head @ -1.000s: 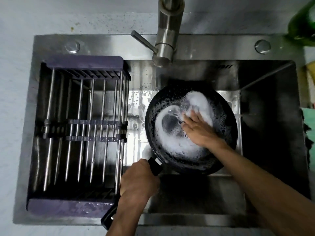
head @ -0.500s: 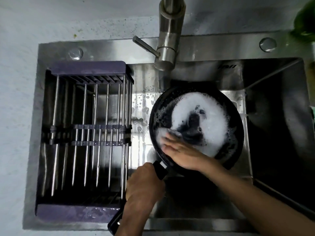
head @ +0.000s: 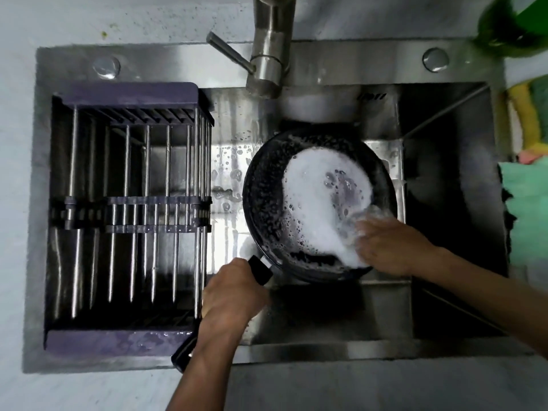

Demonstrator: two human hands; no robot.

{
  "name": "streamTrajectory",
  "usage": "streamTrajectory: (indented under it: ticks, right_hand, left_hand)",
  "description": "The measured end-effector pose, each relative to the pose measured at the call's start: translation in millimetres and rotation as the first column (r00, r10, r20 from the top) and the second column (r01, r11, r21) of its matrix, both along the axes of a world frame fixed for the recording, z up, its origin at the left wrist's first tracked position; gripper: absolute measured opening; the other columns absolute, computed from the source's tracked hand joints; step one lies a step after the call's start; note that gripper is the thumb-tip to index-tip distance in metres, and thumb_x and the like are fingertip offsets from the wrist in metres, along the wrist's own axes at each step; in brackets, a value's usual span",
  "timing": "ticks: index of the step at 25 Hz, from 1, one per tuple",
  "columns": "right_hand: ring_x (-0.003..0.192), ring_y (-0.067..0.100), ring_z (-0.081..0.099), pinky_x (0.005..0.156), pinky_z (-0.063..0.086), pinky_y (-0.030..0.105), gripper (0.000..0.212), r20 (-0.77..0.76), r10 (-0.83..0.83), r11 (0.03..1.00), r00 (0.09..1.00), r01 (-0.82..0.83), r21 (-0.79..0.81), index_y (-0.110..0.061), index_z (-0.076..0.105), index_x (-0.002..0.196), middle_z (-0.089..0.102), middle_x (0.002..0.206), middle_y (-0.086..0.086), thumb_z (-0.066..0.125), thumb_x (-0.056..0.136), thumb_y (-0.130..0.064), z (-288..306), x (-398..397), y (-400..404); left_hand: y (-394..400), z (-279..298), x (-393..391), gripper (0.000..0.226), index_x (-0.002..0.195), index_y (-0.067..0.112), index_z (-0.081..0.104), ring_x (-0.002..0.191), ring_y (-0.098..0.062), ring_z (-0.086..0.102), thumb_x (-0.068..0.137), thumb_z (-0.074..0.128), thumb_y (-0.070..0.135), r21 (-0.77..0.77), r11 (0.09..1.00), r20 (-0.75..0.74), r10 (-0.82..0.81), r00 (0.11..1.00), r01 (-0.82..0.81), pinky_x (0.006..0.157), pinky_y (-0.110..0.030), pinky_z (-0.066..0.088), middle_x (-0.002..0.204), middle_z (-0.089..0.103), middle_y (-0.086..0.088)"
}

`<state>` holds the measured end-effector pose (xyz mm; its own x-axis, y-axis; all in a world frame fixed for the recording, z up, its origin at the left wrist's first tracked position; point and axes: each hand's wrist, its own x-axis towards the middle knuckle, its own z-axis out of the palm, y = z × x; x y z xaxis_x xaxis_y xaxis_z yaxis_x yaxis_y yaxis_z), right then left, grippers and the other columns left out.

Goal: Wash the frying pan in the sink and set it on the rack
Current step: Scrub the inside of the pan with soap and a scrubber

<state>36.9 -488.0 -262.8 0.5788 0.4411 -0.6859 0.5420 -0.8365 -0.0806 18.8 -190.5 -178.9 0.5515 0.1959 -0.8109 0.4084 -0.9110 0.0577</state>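
A steel tap with a slim side lever is mounted at the back centre of the steel surround. Two round steel caps are set into that back ledge, one at the left and one at the right. A green bottle, partly cut off by the frame, is seen at the upper right corner. A yellow sponge and a mint-green cloth are laid on the pale bench at the right edge.
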Motion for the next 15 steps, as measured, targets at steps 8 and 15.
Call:
streamTrajectory:
  ticks: [8,15]
  right_hand:
    - [0.101,0.029,0.068,0.079,0.059,0.045,0.043,-0.055,0.103,0.995,0.993,-0.104,-0.011,-0.019,0.076,0.093,0.073,0.104,0.004,0.035,0.085,-0.030,18.1,-12.6,24.6]
    - [0.148,0.002,0.015,0.118,0.011,0.014,0.046,-0.480,-0.124,0.814,0.868,0.366,0.451,-0.032,0.033,0.153,0.022,0.154,-0.027,0.028,0.108,-0.041,44.4,-17.7,80.6]
  left_hand:
    - [2.0,-2.2,-0.8,0.021,0.093,0.020,0.052,0.079,-0.022,0.055,0.074,0.062,0.023,0.006,1.000,0.024,0.010,1.000,-0.010,0.068,-0.028,0.042,0.081,0.054,0.003]
    - [-0.3,-3.9,-4.0,0.027,0.105,0.019,0.056,0.099,-0.025,0.063,0.078,0.060,0.022,0.026,0.999,0.059,-0.043,0.997,0.041,0.072,-0.029,0.042,0.098,0.064,-0.001]
